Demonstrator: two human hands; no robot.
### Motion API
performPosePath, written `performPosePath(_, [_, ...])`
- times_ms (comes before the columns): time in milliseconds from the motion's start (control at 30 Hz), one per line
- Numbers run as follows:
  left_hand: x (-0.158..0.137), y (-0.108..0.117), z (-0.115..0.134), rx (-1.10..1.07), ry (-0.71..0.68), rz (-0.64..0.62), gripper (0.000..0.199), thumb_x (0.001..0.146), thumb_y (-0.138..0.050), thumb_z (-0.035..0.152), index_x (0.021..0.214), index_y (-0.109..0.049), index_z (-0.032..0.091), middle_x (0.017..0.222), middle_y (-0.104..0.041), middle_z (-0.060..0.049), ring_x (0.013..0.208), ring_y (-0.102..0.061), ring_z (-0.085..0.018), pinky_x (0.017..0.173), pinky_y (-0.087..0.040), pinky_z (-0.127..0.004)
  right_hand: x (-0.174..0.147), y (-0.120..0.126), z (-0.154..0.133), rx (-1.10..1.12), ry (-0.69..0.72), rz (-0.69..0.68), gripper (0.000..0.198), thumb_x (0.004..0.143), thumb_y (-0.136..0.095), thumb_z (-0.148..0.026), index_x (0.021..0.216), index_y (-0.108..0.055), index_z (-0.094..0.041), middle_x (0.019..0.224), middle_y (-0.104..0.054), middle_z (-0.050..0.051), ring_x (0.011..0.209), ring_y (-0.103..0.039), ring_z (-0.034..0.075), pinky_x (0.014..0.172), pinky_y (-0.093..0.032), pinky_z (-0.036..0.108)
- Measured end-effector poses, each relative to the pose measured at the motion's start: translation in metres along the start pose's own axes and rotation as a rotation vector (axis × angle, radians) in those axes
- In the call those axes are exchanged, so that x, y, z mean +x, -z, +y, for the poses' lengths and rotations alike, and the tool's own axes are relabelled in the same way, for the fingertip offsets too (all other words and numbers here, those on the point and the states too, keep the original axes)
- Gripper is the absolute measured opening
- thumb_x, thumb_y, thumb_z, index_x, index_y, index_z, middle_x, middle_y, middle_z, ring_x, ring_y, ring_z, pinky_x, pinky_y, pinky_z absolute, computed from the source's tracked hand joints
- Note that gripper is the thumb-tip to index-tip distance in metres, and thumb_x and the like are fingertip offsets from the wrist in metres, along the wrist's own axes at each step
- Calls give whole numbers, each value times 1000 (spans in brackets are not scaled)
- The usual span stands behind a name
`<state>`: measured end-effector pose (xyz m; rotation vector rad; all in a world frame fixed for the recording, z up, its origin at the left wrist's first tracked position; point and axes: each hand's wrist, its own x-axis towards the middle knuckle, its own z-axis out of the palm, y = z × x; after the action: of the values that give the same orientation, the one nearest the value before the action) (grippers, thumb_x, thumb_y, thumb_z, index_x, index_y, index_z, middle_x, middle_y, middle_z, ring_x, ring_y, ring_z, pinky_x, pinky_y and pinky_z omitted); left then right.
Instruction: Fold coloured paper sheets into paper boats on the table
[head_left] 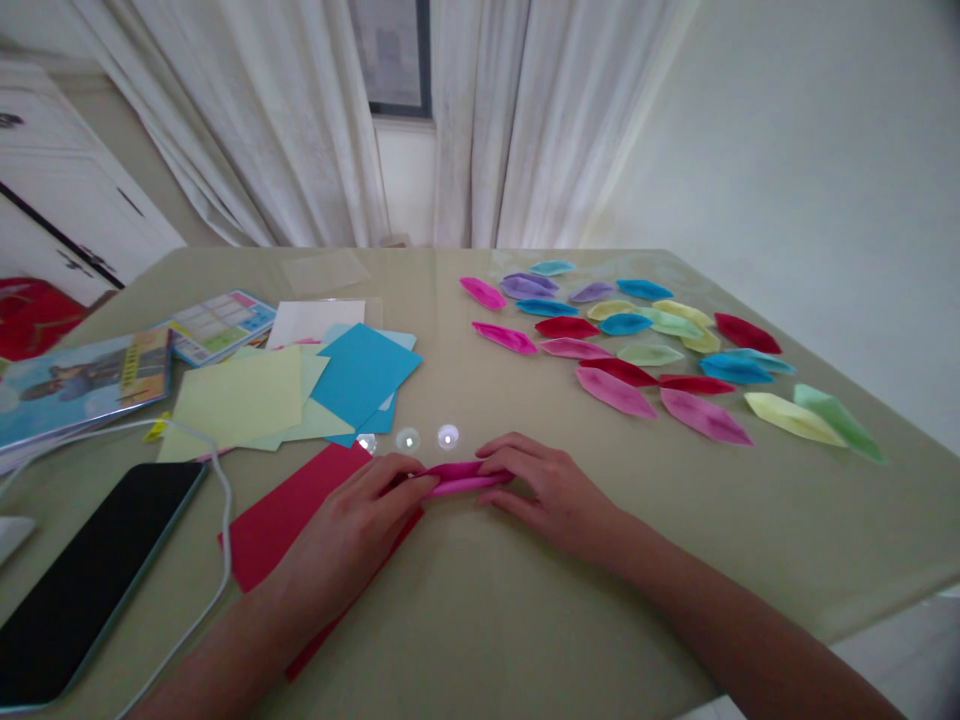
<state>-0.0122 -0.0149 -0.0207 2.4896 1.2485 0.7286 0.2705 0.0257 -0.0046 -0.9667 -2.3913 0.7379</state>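
Note:
A folded pink paper boat (459,480) is held just above the table, near the middle of the view. My left hand (375,505) pinches its left end between thumb and fingers. At the other end, my right hand (536,485) grips the pink paper, with fingers on top and thumb below. Beneath my left hand and forearm lies a red sheet of paper (292,515), partly covered. Small round reflections (448,436) of light show on the table just beyond the boat.
Many folded paper boats (615,391) in several colours spread over the right back. Blue sheets (367,375) and pale yellow sheets (240,395) lie left, with booklets (90,380) beyond. A dark phone (97,580) and white cable (227,520) are at front left. Curtains (480,120) hang behind the table.

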Motion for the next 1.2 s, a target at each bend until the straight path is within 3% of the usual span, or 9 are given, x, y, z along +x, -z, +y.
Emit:
performPosePath(233, [2,-1,-1,17,-6,-20,34,104,-48,9,123,-69,27,122,-70,-6,108,-71,-21,92,-59,-29,0,0,3,-39,37,-1,16,108,-62,-25,113,-76,-22,128,-74,8,117,-71,22,106,-56,36])
performPosePath(400, [2,-1,1,60,-37,1,32,107,-47,14,128,-66,28,123,-71,-5,107,-70,-20,92,-58,-31,0,-2,4,-85,62,-43,19,109,-58,-22,112,-77,-20,127,-74,9,117,-71,23,105,-57,37])
performPosePath(500, [3,0,2,96,-76,28,27,109,-46,17,120,-69,26,118,-73,-6,103,-71,-21,88,-58,-33,1,-3,3,-102,71,-43,23,111,-53,-23,114,-76,-18,124,-75,10,115,-71,23,105,-57,37])
performPosePath(633, [3,-1,0,87,-73,70,27,109,-47,18,115,-72,23,118,-74,-7,103,-72,-21,87,-59,-33,1,-1,1,-78,55,-31,16,107,-63,-27,118,-71,-19,121,-74,10,113,-71,23,102,-58,36])
performPosePath(833, [4,-4,-3,47,-44,78,25,109,-49,18,114,-72,23,118,-73,-5,103,-72,-19,89,-59,-30,-1,-1,6,-86,104,6,17,109,-59,-21,114,-75,-21,124,-75,7,112,-72,21,100,-57,32])
performPosePath(1000, [3,-7,-3,24,-36,108,21,107,-59,25,126,-70,25,122,-72,-5,111,-68,-19,98,-55,-32,-1,-3,6,-101,129,31,20,109,-56,-19,112,-77,-18,123,-75,9,110,-73,21,98,-58,32])
performPosePath(1200, [0,-7,-4,3,-65,146,21,106,-59,20,120,-75,26,122,-74,-4,114,-68,-19,100,-54,-32,0,-2,1,-51,120,19,17,109,-59,-22,114,-74,-16,122,-74,10,111,-72,22,100,-58,34])
